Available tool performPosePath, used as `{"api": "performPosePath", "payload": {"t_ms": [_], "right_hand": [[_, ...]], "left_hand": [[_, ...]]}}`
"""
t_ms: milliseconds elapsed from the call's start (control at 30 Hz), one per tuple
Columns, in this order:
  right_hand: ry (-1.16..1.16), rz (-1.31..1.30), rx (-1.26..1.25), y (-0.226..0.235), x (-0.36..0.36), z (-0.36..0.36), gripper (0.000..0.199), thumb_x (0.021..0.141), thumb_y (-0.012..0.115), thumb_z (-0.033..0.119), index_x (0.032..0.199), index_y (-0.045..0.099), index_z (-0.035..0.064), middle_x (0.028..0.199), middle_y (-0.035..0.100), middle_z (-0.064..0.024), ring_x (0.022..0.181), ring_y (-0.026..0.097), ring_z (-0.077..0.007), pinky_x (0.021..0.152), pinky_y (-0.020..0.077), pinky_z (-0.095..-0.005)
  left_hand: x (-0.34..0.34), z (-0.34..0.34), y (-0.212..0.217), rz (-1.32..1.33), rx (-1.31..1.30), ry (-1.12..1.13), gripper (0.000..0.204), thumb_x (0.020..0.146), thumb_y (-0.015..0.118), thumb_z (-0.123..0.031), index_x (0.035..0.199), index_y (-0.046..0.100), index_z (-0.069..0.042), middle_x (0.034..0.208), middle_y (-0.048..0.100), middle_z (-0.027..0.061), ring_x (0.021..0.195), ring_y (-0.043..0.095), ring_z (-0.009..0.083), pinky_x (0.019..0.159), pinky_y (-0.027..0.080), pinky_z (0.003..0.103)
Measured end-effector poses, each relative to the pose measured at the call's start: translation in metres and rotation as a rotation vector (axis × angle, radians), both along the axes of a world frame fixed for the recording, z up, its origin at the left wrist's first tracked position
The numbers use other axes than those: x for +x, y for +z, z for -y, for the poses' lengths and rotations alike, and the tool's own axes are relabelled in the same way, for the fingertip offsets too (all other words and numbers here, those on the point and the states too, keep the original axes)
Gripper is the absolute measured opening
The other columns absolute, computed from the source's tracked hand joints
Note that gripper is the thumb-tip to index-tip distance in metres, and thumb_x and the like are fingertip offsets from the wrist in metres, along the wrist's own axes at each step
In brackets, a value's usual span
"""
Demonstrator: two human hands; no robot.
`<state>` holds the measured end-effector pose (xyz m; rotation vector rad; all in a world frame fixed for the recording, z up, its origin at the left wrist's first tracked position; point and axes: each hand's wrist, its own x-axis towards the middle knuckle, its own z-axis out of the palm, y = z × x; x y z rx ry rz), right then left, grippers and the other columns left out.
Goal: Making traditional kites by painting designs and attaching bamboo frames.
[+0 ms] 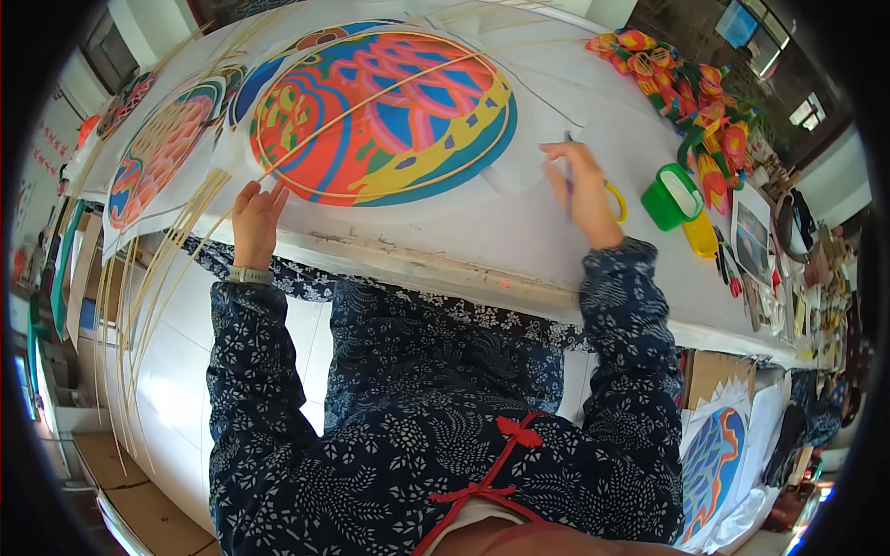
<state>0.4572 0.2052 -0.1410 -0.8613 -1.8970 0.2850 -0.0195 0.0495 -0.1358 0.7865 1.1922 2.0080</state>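
At the tabletop's (482,250) near edge, the left hand (255,218) presses flat, fingers spread, on bamboo strips (199,208) beside the painted paper disc (385,116). The right hand (584,190) is clamped around a thin pen-like tool (567,157) on white paper, yellow-handled scissors (616,202) just beside. Framing seems underway; next calls for steady alignment.

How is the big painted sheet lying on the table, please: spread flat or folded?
Spread flat: the painted sheet lies open on the table, its whole round design showing, the left hand at its edge.
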Motion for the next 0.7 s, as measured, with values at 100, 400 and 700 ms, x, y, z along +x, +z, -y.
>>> {"api": "performPosePath", "payload": {"t_ms": [100, 400, 700], "right_hand": [[0.162, 0.225, 0.237, -0.001, -0.042, -0.01, 0.032, 0.076, 0.072, -0.001, 0.104, 0.058, 0.0045, 0.108, 0.063, -0.0077, 0.099, 0.06, -0.0241, 0.083, 0.0469, -0.0345], [0.074, 0.325, 0.482, -0.018, -0.103, -0.053, 0.03, 0.069, 0.071, -0.002, 0.091, 0.053, 0.0066, 0.09, 0.062, -0.0088, 0.091, 0.06, -0.0294, 0.086, 0.0437, -0.0377], [0.168, 0.2, 0.484, -0.012, -0.105, -0.05, 0.019, 0.074, 0.063, -0.001, 0.085, 0.051, 0.0074, 0.072, 0.057, -0.0068, 0.071, 0.059, -0.0278, 0.074, 0.0451, -0.0375]], "left_hand": [[-0.009, -0.001, 0.002, -0.025, 0.02, -0.006, 0.046, 0.089, 0.047, 0.007, 0.13, 0.029, 0.013, 0.128, 0.037, 0.0209, 0.118, 0.055, 0.0387, 0.1, 0.05, 0.044], [-0.015, 0.021, 0.01, -0.039, -0.024, 0.047, 0.039, 0.09, 0.048, 0.005, 0.126, 0.036, 0.011, 0.127, 0.041, 0.0195, 0.115, 0.057, 0.0355, 0.095, 0.051, 0.037], [0.142, 0.056, -0.024, 0.151, -0.075, -0.594, 0.039, 0.095, 0.055, -0.014, 0.13, 0.048, 0.001, 0.128, 0.055, 0.0167, 0.119, 0.054, 0.0287, 0.102, 0.042, 0.04]]}}
